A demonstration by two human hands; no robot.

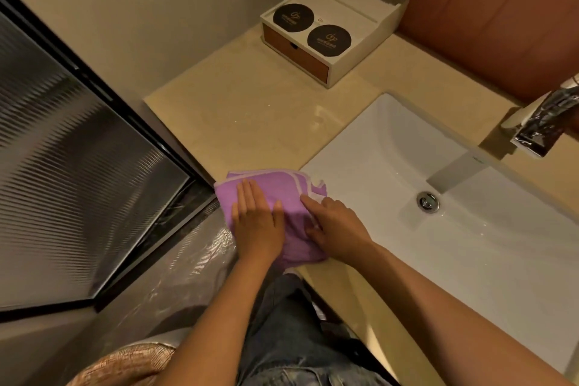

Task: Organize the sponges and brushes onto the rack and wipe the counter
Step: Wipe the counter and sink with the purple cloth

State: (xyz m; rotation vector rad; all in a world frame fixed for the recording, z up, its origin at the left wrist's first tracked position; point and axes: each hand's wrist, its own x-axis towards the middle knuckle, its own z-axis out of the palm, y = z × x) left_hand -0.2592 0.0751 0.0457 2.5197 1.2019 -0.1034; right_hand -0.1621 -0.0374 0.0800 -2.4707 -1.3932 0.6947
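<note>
A folded purple cloth [282,188] with pale edging lies at the front edge of the beige counter [250,116], just left of the sink. My left hand [258,219] presses flat on the cloth with straight fingers. My right hand [336,229] rests on the cloth's right side, index finger stretched out along it; whether its other fingers pinch the fabric is unclear. No sponges, brushes or rack are in view.
A white sink [391,150] with a metal drain [427,202] fills the right side, a chrome faucet [545,125] above it. A white box [360,50] with two black round coasters stands at the back. A ribbed glass door [78,166] is at left.
</note>
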